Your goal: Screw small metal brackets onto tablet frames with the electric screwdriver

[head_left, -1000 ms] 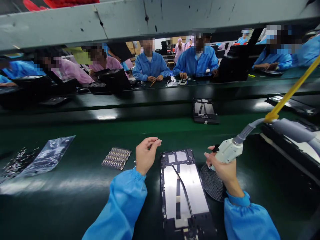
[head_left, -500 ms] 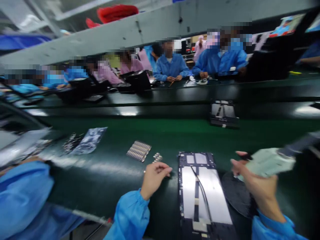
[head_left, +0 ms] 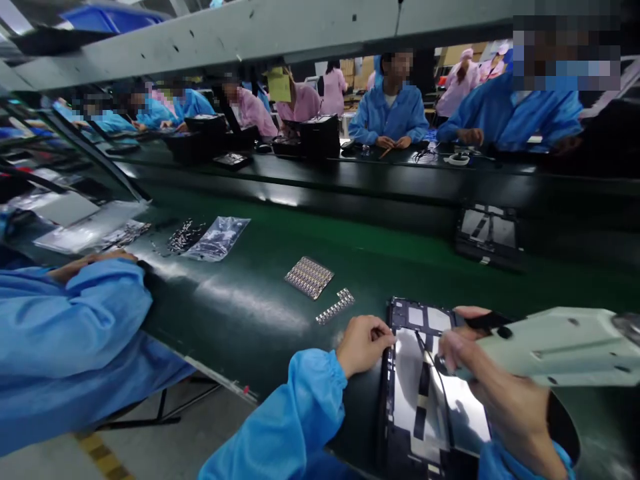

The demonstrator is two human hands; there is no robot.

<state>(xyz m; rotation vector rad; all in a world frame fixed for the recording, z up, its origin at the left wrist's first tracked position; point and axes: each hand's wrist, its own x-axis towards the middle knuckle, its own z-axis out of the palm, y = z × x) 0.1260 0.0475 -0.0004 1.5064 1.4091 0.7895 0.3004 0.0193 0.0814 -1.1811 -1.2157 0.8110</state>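
A flat, tablet-like device (head_left: 407, 373) lies on the green bench before me, its inside showing silver plates, a black frame and a thin black cable. At its upper left edge, my left hand (head_left: 367, 343) is closed in a pinch; whatever the fingertips hold is too small to make out. My right hand (head_left: 510, 400) is wrapped around a pale green gun-shaped tool (head_left: 565, 347), held over the device's right side. The tool's tip is largely hidden by my fingers. Left of the device are a strip of small metallic parts (head_left: 335, 308) and a fuller sheet of them (head_left: 309, 277).
A similar opened device (head_left: 490, 233) lies farther back on the right. A clear plastic bag (head_left: 219, 238) and small dark parts (head_left: 186, 235) lie to the left, near a co-worker's blue sleeve (head_left: 100, 293). Co-workers sit across the bench below a grey beam (head_left: 280, 37).
My right hand has brought the tool leftward over the device. My left hand has moved from beside the small parts to the device's edge. The camera view has also shifted.
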